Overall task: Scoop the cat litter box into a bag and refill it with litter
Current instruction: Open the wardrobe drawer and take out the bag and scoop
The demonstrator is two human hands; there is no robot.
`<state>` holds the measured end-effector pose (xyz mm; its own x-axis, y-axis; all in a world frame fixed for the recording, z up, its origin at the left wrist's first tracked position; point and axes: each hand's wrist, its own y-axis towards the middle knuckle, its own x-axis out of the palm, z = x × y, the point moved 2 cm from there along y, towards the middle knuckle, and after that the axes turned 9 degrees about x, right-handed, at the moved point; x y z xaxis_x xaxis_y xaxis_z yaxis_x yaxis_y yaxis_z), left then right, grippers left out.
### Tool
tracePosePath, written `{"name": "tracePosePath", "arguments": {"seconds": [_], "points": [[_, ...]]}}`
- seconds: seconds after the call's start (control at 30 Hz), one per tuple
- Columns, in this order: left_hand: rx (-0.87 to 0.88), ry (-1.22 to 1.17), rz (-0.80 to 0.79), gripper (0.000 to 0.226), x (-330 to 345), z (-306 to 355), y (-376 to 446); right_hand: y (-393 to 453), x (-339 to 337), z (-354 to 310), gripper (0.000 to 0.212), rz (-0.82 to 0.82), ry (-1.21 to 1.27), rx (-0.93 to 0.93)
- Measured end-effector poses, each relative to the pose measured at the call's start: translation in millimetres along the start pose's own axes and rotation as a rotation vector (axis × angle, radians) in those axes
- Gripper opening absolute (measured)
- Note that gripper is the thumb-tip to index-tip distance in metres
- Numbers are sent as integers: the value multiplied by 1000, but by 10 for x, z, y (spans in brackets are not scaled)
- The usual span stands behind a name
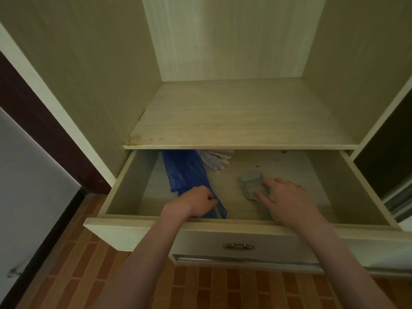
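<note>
An open pale wooden drawer [124, 181] holds a blue plastic bag [185, 170] lying lengthwise on its left side. My left hand [198, 202] is closed on the bag's near end. To the right lies a grey slotted litter scoop [250, 184]. My right hand [287, 201] rests over the scoop's near part with fingers spread and touching it, hiding its handle. No litter box or litter is in view.
White gloves [215, 159] lie at the back of the drawer under the shelf [240, 121]. The drawer front carries a metal handle [238, 246]. A brick-pattern floor [89, 264] lies below, and a white door [26, 186] stands at the left.
</note>
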<state>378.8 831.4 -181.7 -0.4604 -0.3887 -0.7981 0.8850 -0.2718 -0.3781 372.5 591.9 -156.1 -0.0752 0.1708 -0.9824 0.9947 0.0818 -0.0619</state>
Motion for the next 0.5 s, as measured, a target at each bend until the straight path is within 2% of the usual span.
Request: {"name": "tracePosePath", "arguments": {"seconds": [0.2, 0.27, 0.37, 0.5], "points": [[-31, 25, -341, 37, 127, 51, 269, 217, 41, -14, 41, -66, -2, 59], [-33, 67, -403, 39, 169, 39, 311, 265, 65, -32, 42, -77, 1, 79], [-40, 109, -454, 55, 202, 48, 359, 346, 139, -72, 43, -99, -21, 102], [-49, 188, -533, 52, 230, 15, 361, 445, 243, -86, 45, -185, -36, 154]]}}
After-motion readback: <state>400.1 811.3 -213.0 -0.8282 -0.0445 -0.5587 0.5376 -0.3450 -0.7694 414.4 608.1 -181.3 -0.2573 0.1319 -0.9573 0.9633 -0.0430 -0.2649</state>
